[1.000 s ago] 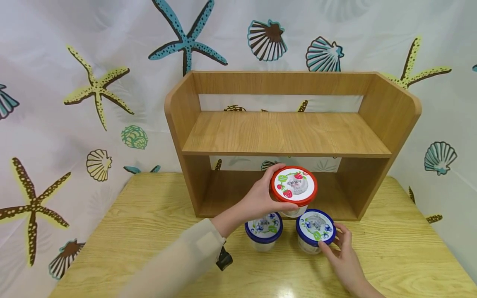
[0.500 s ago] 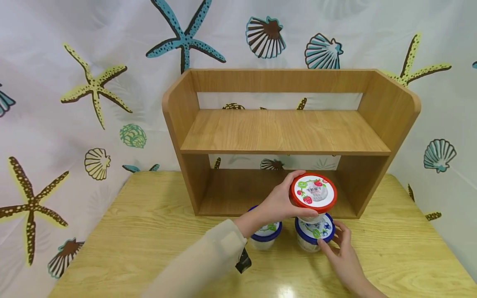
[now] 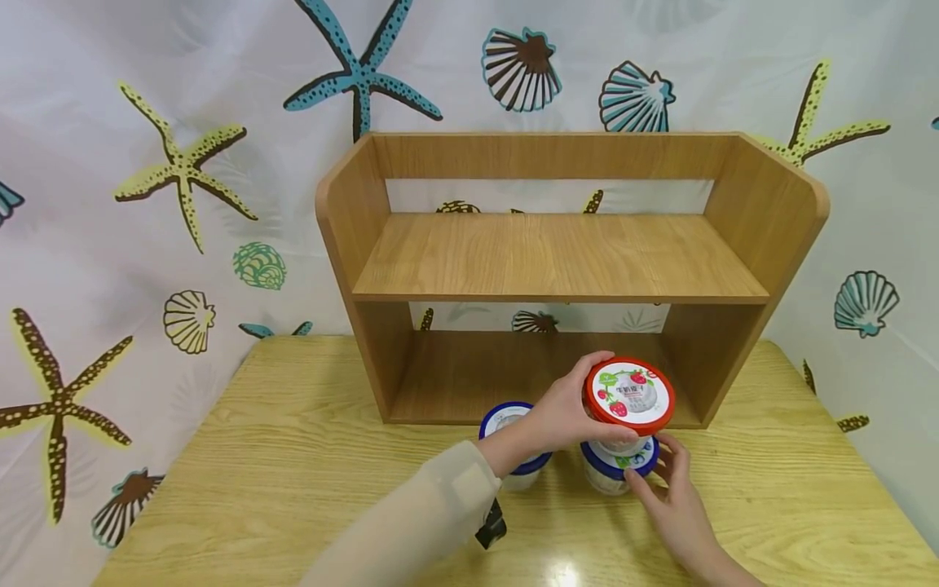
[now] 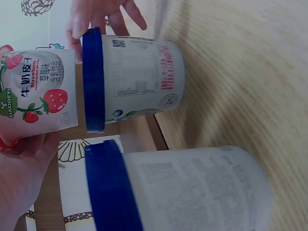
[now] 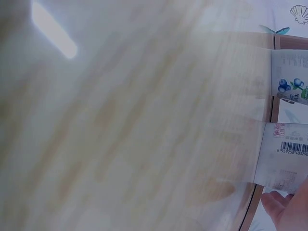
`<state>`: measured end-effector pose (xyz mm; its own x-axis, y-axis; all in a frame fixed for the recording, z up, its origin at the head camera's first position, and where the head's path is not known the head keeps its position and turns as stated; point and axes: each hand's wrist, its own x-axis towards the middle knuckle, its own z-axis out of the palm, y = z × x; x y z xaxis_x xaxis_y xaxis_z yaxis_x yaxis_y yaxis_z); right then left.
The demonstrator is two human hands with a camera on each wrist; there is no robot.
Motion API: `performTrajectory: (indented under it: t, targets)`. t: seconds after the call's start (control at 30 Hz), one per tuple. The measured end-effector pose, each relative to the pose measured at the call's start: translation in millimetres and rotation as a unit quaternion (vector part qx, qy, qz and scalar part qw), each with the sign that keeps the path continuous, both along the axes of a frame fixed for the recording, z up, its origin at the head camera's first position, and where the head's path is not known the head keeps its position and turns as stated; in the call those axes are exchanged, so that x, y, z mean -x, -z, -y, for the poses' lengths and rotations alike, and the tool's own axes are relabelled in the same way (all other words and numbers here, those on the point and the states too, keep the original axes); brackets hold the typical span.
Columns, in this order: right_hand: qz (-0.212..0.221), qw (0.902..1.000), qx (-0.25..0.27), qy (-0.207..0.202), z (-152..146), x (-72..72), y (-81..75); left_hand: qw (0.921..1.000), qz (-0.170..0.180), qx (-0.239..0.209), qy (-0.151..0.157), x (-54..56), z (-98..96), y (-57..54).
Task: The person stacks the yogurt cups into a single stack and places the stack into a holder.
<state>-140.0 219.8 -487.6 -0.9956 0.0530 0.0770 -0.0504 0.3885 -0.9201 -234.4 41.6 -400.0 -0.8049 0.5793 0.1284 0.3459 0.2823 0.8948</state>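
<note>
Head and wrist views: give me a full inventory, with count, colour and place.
Table: one, pale wood, lower foreground
Shelf: one, brown wood, on the table
Backdrop: one, white with starfish and shells, behind
Blue-lidded tubs: two, white and blue, before the shelf
Red-lidded tub: one, white and red, above the right blue-lidded tub
Device: one, black, beside the sleeve
Sleeve: one, cream, lower centre
Left hand: one, bare, gripping red-lidded tub
Right hand: one, bare, holding right blue-lidded tub

Strawberry tub | just above blueberry tub | second blueberry tub nearby
</note>
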Motion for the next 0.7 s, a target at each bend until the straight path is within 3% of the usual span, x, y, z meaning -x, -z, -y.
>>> performTrajectory:
  t: [0.47, 0.7]
  targets:
    - [0.012, 0.9999, -0.010, 0.001, 1.3, -0.8, -4.3, 0.9998, 0.011, 0.013, -0.010, -1.8, -1.1, 9.9]
    - [0.007, 0.9999, -0.011, 0.001, 1.3, -0.7, -2.5, 0.9999, 0.014, -0.003, 0.006, -3.0, 5.5, 9.8]
